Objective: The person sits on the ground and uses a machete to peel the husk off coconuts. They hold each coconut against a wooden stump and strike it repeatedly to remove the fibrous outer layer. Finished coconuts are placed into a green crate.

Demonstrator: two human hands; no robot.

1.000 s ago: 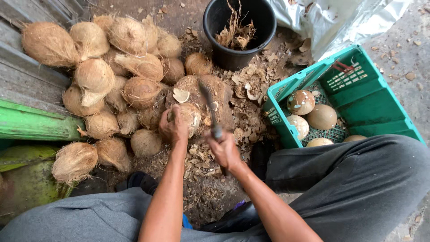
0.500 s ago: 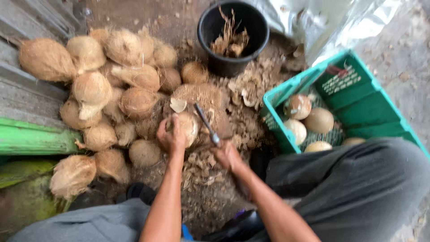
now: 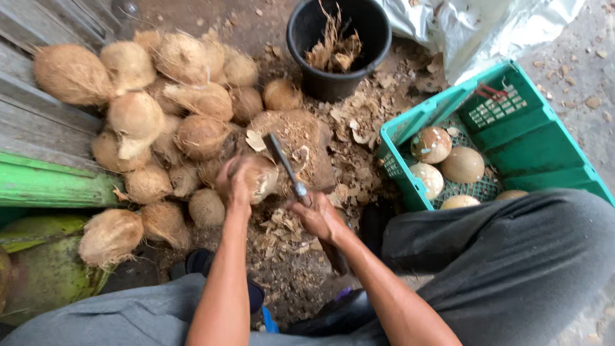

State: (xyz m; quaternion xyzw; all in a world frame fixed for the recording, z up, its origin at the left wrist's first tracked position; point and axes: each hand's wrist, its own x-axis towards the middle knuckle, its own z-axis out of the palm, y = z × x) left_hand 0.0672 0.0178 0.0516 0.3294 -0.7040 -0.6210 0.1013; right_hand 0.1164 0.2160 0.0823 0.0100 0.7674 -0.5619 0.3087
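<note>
Shifted since the earlier frame: blade, swung nearer the nut. Coconut: clasped by left hand, just left of the chopping stump. Knife: gripped by right hand. Step judged: shell trimming. Next stroke requires fingers kept clear.

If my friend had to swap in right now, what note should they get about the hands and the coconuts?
Left hand: shut on the coconut, steadying it on the block.
Right hand: shut on the knife, blade against the coconut.
Done: four peeled coconuts lie in the green crate; husk scraps fill the bucket.
Left: the held one is partly peeled; the pile beside it is unpeeled.
</note>
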